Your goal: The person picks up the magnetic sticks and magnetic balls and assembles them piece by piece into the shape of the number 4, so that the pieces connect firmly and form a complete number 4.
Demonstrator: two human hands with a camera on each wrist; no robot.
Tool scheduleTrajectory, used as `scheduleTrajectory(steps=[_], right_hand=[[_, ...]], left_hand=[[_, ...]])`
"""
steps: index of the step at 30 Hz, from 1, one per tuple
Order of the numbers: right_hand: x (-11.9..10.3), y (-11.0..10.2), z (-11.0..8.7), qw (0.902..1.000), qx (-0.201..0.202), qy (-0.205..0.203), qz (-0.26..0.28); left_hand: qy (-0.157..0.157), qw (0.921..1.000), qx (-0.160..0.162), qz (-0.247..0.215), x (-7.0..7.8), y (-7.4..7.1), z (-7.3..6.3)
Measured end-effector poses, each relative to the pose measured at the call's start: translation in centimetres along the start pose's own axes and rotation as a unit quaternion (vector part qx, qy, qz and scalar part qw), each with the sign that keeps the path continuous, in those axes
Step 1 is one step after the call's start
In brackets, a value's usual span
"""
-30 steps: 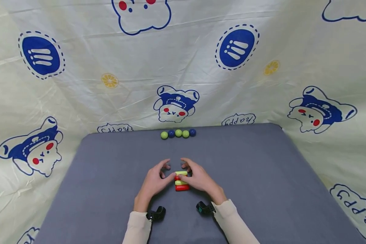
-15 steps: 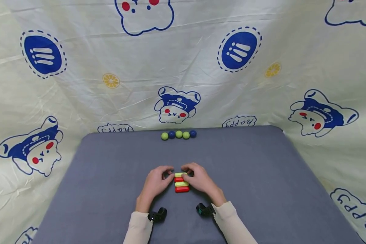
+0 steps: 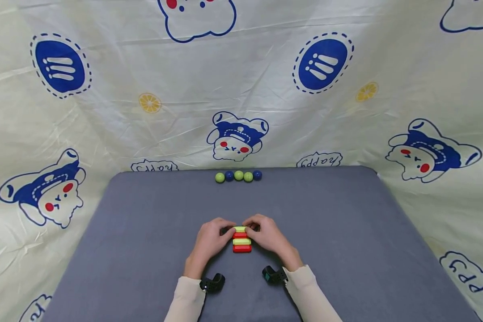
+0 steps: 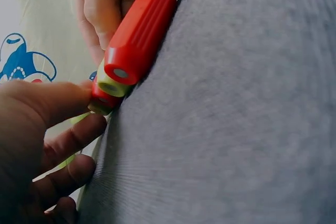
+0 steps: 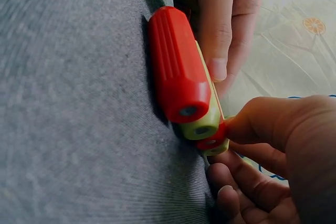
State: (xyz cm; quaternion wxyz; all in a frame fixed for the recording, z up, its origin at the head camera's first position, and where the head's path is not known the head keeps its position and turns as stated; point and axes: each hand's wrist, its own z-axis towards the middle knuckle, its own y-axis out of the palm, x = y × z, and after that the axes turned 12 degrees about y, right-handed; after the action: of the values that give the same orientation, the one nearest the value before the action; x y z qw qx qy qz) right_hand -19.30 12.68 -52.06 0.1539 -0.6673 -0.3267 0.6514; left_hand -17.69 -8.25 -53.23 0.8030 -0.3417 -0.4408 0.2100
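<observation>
Magnetic rods lie side by side on the grey table: a near red rod (image 3: 242,248), a yellow-green rod (image 3: 242,242), another red rod (image 3: 239,235) and a far yellow-green rod (image 3: 240,229). Metal tips show at their ends in both wrist views. My left hand (image 3: 210,239) pinches the left ends of the far two rods, thumb on the near side and fingers beyond. My right hand (image 3: 271,236) pinches their right ends in the same way. The nearest red rod (image 4: 142,32) is untouched. The far fingertips are partly hidden.
At the table's (image 3: 153,214) back edge, a row of balls holds a green ball (image 3: 219,177), a blue ball (image 3: 229,175) and several more in these colours. A printed white cloth (image 3: 177,129) hangs behind. Black straps circle both wrists.
Both hands have closed in on the far rods; the fingers, earlier raised and spread, have come down behind them. The balls stay in their row. The head view has shifted slightly.
</observation>
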Motion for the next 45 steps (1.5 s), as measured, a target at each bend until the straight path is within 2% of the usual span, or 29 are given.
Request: scheduleTrajectory(steps=[8,19,23,27,37,45], right_hand=[[0.2,-0.2,0.3,0.9998,-0.012,-0.014,0.002],[0.2,-0.1,0.8,0.9991,0.014,-0.021,0.034],[0.1,-0.3,1.1,0.9985,0.008,-0.033,0.044],[0.0,-0.6,1.5,0.9984,-0.001,-0.037,0.043],[0.7,-1.4,3.0,0.9985,-0.019,-0.039,0.033],[1.6,-1.3,3.8,0.999,0.0,-0.037,0.026]], left_hand=[[-0.002,1.0,-0.005,-0.005,0.0,0.0,0.3],[-0.015,0.9989,-0.009,-0.045,-0.1,-0.1,0.9],[-0.011,0.9977,0.005,-0.067,-0.5,-0.1,1.1],[0.008,0.9963,0.012,-0.085,-0.9,-0.2,1.3],[0.018,0.9976,-0.031,-0.059,-1.7,-0.5,2.7],[0.034,0.9972,-0.06,-0.028,-2.0,-0.8,4.0]])
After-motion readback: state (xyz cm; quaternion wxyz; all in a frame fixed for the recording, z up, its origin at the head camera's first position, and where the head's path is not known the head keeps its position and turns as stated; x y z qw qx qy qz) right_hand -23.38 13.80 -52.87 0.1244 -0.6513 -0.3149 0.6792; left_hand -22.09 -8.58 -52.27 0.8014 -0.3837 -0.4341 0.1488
